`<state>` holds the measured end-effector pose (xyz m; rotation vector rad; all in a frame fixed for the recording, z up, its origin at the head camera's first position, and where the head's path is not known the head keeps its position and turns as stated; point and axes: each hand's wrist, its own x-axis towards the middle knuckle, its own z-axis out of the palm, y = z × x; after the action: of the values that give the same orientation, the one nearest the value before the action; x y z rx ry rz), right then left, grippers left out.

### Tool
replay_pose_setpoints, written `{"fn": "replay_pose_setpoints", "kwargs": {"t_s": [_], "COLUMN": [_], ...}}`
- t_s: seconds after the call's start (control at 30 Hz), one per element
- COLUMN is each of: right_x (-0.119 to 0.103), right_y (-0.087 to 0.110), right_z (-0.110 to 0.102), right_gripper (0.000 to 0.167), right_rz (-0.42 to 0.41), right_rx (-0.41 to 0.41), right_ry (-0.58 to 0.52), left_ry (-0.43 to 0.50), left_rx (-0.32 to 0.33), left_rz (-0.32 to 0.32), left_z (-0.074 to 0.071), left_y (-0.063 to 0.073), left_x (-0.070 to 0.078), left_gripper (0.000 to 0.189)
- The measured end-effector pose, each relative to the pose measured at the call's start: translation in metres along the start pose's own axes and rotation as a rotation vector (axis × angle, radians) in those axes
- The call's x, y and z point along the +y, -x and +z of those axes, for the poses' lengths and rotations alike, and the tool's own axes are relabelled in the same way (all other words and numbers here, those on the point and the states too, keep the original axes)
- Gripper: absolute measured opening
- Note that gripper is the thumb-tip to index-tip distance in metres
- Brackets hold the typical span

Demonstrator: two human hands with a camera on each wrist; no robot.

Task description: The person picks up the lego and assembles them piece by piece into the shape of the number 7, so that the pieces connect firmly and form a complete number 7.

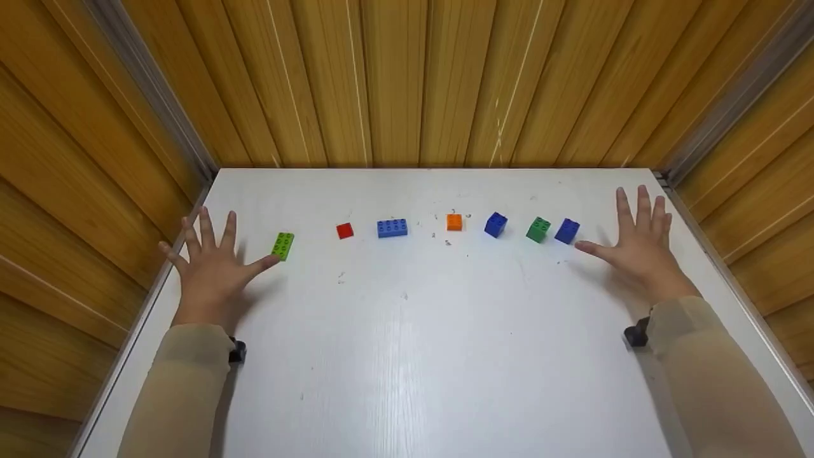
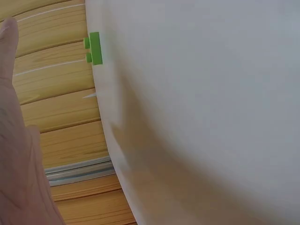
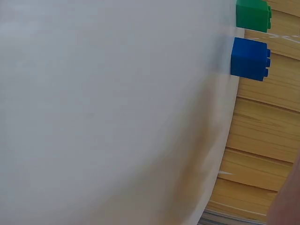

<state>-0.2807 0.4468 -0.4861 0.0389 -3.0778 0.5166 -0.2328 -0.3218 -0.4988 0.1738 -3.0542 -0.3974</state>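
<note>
My left hand (image 1: 213, 277) is spread wide above the table's left side, its thumb tip overlapping the near end of a lime green toy brick (image 1: 283, 245) in the head view. On the right, my right hand (image 1: 642, 251) has its fingers spread too, with the thumb close to a blue brick (image 1: 567, 231). Between the hands runs a loose row: a flat red brick (image 1: 344, 231), a long blue brick (image 1: 392, 228), an orange brick (image 1: 454, 222), another blue brick (image 1: 496, 224) and a green brick (image 1: 538, 229). The left wrist view shows the lime brick (image 2: 95, 48) side-on.
The bricks stand on a white table (image 1: 407, 356) with small dark marks on its surface. Wood-look panels (image 1: 394, 83) rise behind it and on both sides, with grey metal strips at the corners. A dark wrist device (image 1: 637, 333) shows at each sleeve.
</note>
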Motion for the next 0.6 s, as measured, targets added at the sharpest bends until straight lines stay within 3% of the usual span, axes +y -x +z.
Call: {"fn": "replay_pose_setpoints", "kwargs": {"t_s": [0.17, 0.43, 0.6], "right_x": [-0.002, -0.013, -0.022], "right_y": [0.001, 0.005, 0.008], "right_z": [-0.005, -0.009, -0.012], "right_gripper": [0.141, 0.143, 0.142], "right_rz": [0.013, 0.043, 0.026], "right_rx": [0.040, 0.066, 0.125], "right_ry": [-0.037, -0.100, -0.134], "left_ry": [0.010, 0.122, 0.200], "left_rx": [0.061, 0.111, 0.146], "left_rz": [0.025, 0.051, 0.091], "left_z": [-0.004, -0.007, -0.012], "left_y": [0.004, 0.010, 0.011], "left_x": [0.011, 0.046, 0.068], "left_gripper": [0.131, 0.133, 0.134]}}
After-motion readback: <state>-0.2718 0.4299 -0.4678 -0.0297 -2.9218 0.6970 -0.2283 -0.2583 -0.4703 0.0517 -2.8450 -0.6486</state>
